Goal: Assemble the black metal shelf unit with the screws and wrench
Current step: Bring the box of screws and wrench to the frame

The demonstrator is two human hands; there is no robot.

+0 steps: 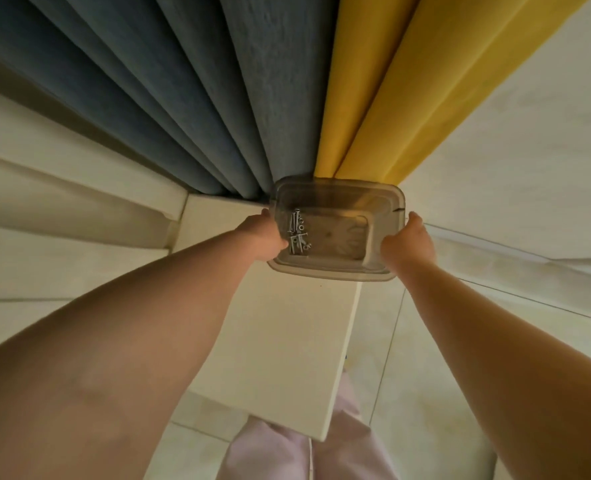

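A clear plastic container [387, 209] is held in front of me, above the far end of a white ledge [280, 348]. Several silver screws and nuts [297, 233] lie in its left half. My left hand [266, 237] grips the container's left side, and my right hand [408, 242] grips its right side. Some fingers show blurred through the clear bottom. No shelf part and no wrench is in view.
Blue-grey curtains [183, 81] and a yellow curtain [391, 81] hang straight behind the container. White panels [62, 202] run along the left and a white wall [529, 150] along the right. Pale tiled floor [408, 358] and my light trousers [339, 452] are below.
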